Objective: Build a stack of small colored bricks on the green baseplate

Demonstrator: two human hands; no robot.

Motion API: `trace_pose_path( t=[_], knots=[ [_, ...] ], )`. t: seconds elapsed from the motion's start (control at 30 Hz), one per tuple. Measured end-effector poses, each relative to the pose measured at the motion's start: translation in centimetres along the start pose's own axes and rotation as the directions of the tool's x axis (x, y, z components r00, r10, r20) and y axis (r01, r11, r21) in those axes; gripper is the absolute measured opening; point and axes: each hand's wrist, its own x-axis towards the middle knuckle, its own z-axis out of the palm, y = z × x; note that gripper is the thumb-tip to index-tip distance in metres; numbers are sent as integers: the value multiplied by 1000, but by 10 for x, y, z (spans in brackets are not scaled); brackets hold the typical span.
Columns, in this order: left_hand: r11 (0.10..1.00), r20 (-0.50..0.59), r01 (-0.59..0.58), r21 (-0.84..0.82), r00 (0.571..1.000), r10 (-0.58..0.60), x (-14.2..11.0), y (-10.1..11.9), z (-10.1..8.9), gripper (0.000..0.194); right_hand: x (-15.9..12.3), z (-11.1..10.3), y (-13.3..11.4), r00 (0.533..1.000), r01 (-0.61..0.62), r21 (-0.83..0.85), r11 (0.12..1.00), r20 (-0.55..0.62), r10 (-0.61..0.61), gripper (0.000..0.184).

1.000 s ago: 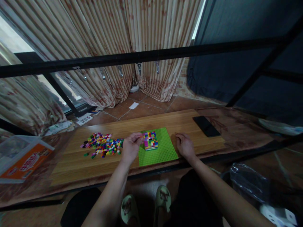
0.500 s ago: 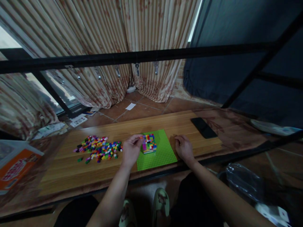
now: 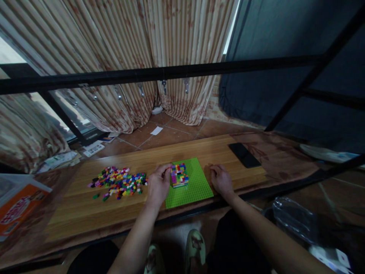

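A low square build of many-coloured toy bricks [image 3: 180,176] stands on a green studded baseplate [image 3: 196,190]. At its upper left corner is my left hand [image 3: 158,185], thumb and forefinger pinched together against or just beside the bricks. Whatever lies between those fingertips is too small to make out. My right hand [image 3: 221,181] rests on the wooden board, close to the right edge of the baseplate. Its fingers are curled in, and their inside is hidden. Left of my left hand spreads a heap of small loose bricks [image 3: 121,182] in mixed colours.
A black phone [image 3: 244,155] lies on the wooden board [image 3: 85,217] at the right. An orange and white box [image 3: 23,205] is at the far left. A dark metal rail [image 3: 114,77] crosses behind the board, in front of striped curtains [image 3: 119,34].
The view has shifted slightly. My left hand stays at the upper left corner of the build, its fingers barely moved. My right hand keeps its curled pose on the board.
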Motion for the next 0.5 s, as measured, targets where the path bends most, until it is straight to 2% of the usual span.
trace_pose_path(
  t=[0.33, 0.4, 0.5],
  knots=[
    [956, 10, 33, 291, 999, -37, 0, 14, -2, 22, 0, 1, 0, 1000, -12, -1, 1000, 9, 12, 27],
    [971, -5, 9, 240, 1000, -8, 2, 12, -1, 21, 0, 0, 0, 1000, -20, -6, 1000, 9, 20, 26],
    [999, -45, -14, 36, 999, 15, 9, 3, 5, 19, 0, -1, -1, 1000, -11, 2, 1000, 12, 11, 26]
  ],
)
